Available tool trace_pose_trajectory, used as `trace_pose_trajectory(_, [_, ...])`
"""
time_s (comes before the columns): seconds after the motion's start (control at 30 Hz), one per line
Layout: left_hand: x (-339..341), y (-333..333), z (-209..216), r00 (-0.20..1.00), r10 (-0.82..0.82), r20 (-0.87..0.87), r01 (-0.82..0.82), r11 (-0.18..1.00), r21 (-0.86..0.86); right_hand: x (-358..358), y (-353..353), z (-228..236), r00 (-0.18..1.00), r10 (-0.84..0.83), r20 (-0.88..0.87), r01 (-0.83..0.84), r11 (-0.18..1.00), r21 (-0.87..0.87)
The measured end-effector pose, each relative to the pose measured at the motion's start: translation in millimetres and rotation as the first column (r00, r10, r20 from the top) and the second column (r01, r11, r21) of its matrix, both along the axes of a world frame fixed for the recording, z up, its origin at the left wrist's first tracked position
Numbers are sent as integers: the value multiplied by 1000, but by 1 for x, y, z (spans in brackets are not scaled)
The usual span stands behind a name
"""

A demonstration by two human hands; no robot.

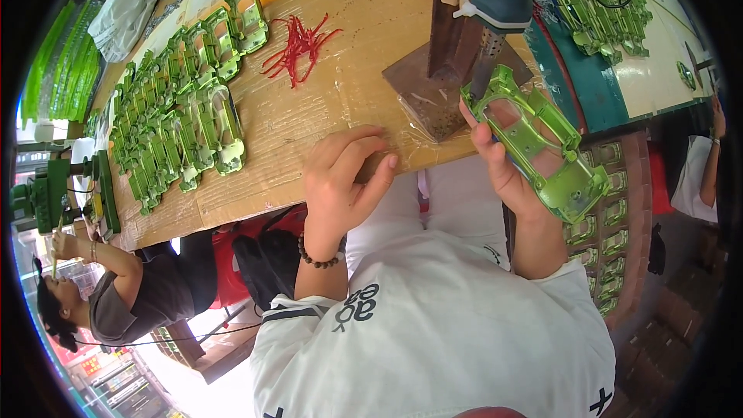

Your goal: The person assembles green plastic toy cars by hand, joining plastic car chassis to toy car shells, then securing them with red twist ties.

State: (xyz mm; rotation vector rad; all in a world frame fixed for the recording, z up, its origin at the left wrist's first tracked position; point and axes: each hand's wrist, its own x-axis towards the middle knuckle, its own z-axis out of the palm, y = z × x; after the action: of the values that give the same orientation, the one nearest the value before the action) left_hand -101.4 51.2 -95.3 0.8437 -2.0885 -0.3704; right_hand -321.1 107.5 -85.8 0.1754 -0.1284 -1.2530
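My right hand [507, 174] grips a shiny green toy car shell [542, 143], holding it up under the metal tip of a hanging power tool [495, 23]. My left hand [344, 178] rests at the front edge of the cardboard-covered table [325, 108], fingers loosely curled with nothing visible in them. A bead bracelet sits on that wrist.
Several green car shells [182, 101] lie in rows on the table's left part, a bunch of red strips [298, 46] behind them. More shells fill a crate [607, 240] at my right and the far right bench [600, 4]. A seated person [116, 294] works lower left.
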Motion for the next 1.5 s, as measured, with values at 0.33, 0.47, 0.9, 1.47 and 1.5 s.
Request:
trace_pose_trajectory(0.33, [1, -1, 1, 1000, -10, 0, 10, 1000, 3, -5, 2, -8, 1000, -15, 23, 17, 997, -79])
trace_pose_trajectory(0.47, [1, 0, 1, 1000, -2, 0, 2, 1000, 5, -4, 2, -12, 999, -12, 43, 16, 997, -77])
trace_pose_trajectory(0.9, [3, 8, -3, 999, 21, -44, -11, 976, 215, -12, 56, 2, 964, -124, -233, 153, 982, 110])
trace_pose_trajectory(1.47, [10, -4, -11, 998, 0, -59, 8, 989, 147, -262, 626, -178, 37, 754, -655, 703, -486, -519])
trace_pose_trajectory(1.5, [18, 0, -5, 998, 48, -28, -44, 990, 136, -270, 624, -189, 139, 932, -336, 793, -308, -526])
